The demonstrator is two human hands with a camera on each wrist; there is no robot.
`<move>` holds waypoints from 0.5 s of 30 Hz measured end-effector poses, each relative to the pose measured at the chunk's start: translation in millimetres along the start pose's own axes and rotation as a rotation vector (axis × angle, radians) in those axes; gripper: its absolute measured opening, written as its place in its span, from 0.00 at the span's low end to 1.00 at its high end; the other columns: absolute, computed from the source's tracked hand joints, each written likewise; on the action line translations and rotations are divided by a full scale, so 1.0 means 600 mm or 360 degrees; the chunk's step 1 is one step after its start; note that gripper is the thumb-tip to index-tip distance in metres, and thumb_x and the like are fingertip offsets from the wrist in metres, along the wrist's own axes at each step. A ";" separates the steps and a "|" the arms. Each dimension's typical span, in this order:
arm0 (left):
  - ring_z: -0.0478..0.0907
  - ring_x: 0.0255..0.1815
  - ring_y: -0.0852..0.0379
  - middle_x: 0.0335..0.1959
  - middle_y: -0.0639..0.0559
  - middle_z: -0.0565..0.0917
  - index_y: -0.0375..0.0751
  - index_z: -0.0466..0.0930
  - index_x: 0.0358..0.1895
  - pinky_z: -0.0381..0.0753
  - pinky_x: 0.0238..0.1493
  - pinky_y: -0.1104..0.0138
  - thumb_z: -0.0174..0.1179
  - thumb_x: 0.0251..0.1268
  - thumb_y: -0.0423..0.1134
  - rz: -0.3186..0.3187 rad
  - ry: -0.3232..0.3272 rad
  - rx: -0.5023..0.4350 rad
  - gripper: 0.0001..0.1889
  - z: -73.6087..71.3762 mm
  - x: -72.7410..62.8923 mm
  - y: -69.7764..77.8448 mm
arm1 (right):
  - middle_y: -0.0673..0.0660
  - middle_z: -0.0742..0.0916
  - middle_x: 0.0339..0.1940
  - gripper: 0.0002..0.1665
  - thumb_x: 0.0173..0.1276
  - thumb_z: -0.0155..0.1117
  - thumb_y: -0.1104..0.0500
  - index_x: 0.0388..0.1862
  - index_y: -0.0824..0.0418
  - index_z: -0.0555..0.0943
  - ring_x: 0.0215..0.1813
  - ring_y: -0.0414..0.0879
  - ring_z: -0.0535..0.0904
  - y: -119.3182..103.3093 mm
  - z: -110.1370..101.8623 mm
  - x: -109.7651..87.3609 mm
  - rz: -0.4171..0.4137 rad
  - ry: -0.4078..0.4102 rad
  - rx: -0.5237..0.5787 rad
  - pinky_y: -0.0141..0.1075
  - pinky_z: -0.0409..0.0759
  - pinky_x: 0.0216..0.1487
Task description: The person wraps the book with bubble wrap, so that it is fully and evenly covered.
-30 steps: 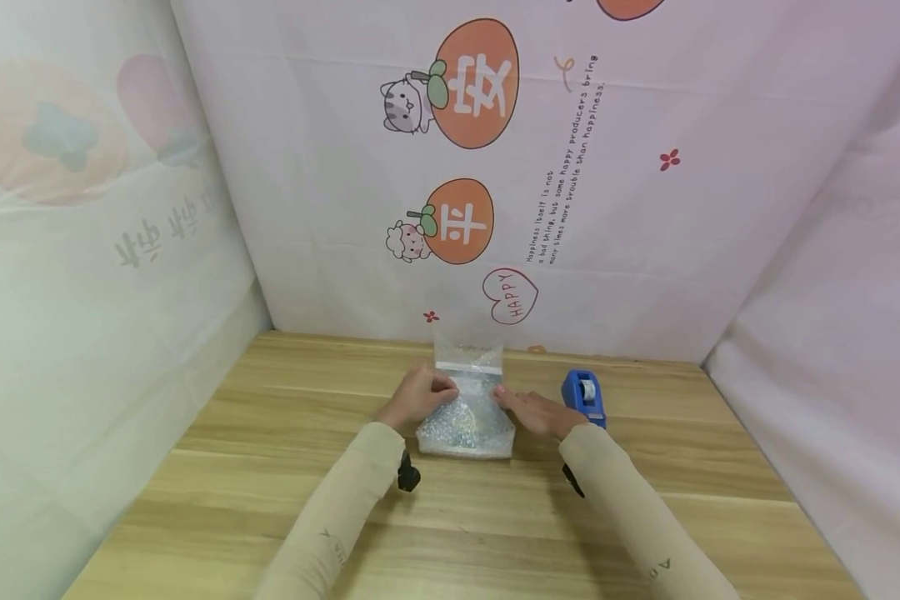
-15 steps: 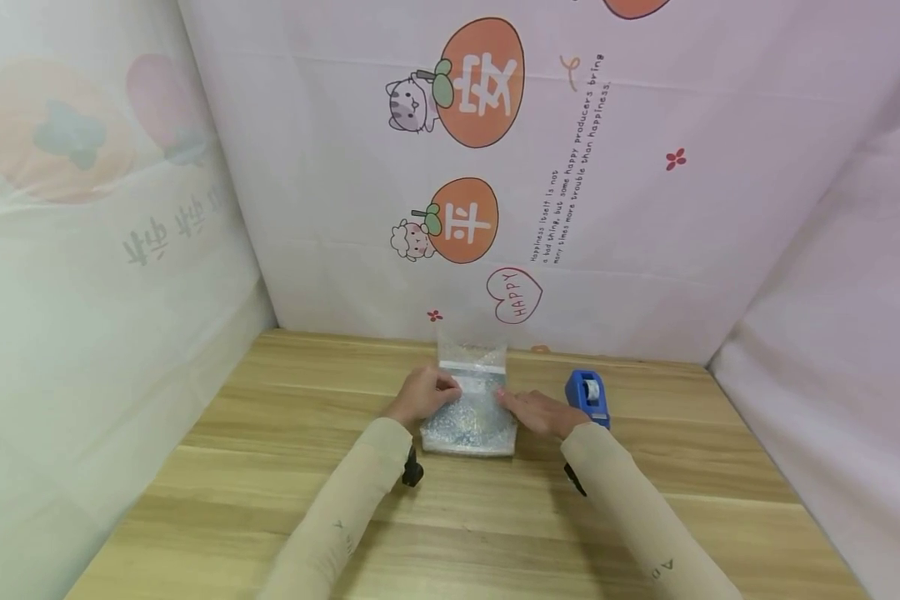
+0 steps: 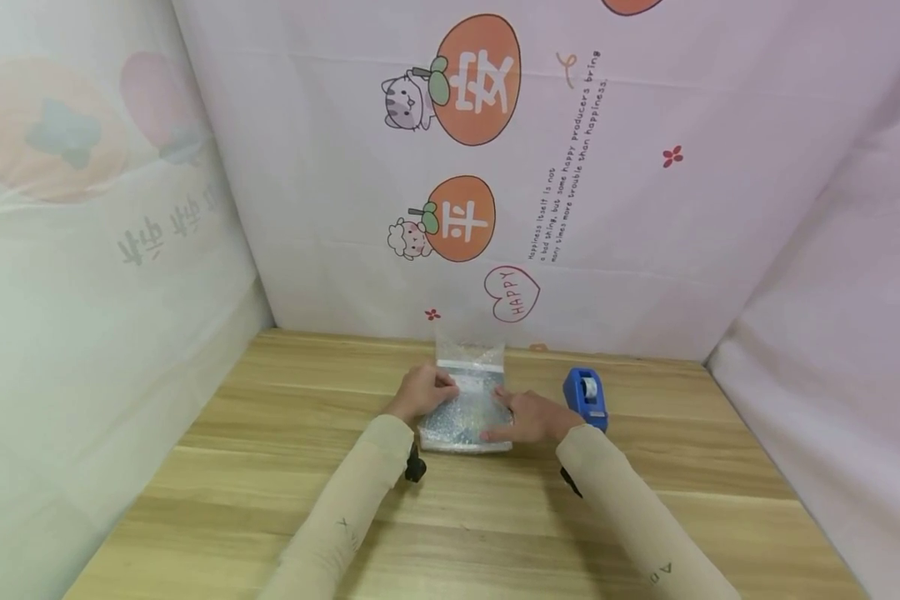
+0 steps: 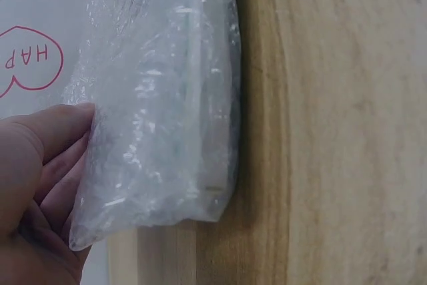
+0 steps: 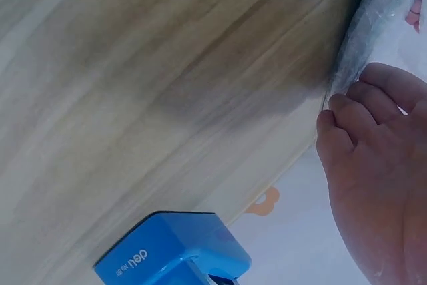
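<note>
A clear bubble-wrap bag [image 3: 457, 421] lies on the table in the head view, with something bluish and pale inside that I cannot make out. Its top end, a see-through flap [image 3: 468, 354], extends back against the cloth wall. At the left edge, my left hand [image 3: 420, 392] pinches the plastic; the left wrist view has the thumb at the border of the bubble wrap [image 4: 153, 98]. My right hand [image 3: 534, 417] rests on the right side, thumb stretched over the bag's front. In the right wrist view its loosely bent fingers [image 5: 357, 111] touch the edge.
A blue tape dispenser [image 3: 587, 398] stands right of the bag, close beside my right hand. The wooden table [image 3: 450, 533] ends at a printed cloth wall [image 3: 607, 250] behind, with more cloth at both sides.
My right thumb has come down and spread over the lower front of the bag. The front of the bag looks flatter. My left hand keeps its pinch at the left edge.
</note>
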State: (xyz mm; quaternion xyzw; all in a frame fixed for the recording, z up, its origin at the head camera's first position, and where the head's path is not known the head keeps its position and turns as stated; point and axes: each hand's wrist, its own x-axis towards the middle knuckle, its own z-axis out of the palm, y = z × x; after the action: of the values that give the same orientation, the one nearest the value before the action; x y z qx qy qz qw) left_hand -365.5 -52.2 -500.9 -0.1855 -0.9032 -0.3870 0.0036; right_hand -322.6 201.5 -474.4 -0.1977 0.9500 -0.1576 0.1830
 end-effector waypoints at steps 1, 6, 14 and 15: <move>0.89 0.45 0.53 0.41 0.49 0.93 0.42 0.94 0.42 0.88 0.53 0.58 0.69 0.71 0.39 -0.0004 0.0004 0.0005 0.06 0.001 0.000 0.001 | 0.55 0.57 0.89 0.69 0.61 0.64 0.18 0.88 0.55 0.54 0.88 0.62 0.56 0.000 0.002 0.000 0.0004 0.0007 0.0004 0.59 0.61 0.85; 0.88 0.43 0.55 0.41 0.48 0.93 0.42 0.93 0.41 0.88 0.52 0.60 0.69 0.72 0.39 -0.0043 0.0004 0.0005 0.06 0.002 -0.002 0.008 | 0.58 0.58 0.89 0.70 0.61 0.69 0.22 0.87 0.60 0.54 0.87 0.60 0.58 0.005 0.012 0.001 -0.0044 0.0063 0.0031 0.57 0.63 0.85; 0.88 0.45 0.53 0.43 0.46 0.92 0.39 0.92 0.43 0.89 0.53 0.59 0.66 0.74 0.37 -0.0014 -0.0070 -0.0012 0.07 -0.010 -0.009 0.021 | 0.61 0.57 0.89 0.68 0.62 0.72 0.26 0.87 0.61 0.56 0.87 0.62 0.56 0.009 0.030 0.001 -0.0100 0.0166 0.0101 0.56 0.62 0.85; 0.88 0.46 0.52 0.45 0.45 0.92 0.39 0.92 0.44 0.89 0.54 0.58 0.66 0.74 0.37 -0.0025 -0.0092 -0.0037 0.07 -0.014 -0.012 0.024 | 0.61 0.57 0.89 0.68 0.62 0.72 0.26 0.87 0.60 0.56 0.87 0.62 0.56 0.009 0.031 0.001 -0.0099 0.0168 0.0113 0.56 0.61 0.85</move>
State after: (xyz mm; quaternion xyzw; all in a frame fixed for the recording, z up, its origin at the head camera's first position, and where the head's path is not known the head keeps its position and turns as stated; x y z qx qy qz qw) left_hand -355.0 -51.5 -486.1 -0.1897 -0.8998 -0.3920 -0.0277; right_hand -317.0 201.8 -493.0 -0.2119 0.9456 -0.2069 0.1347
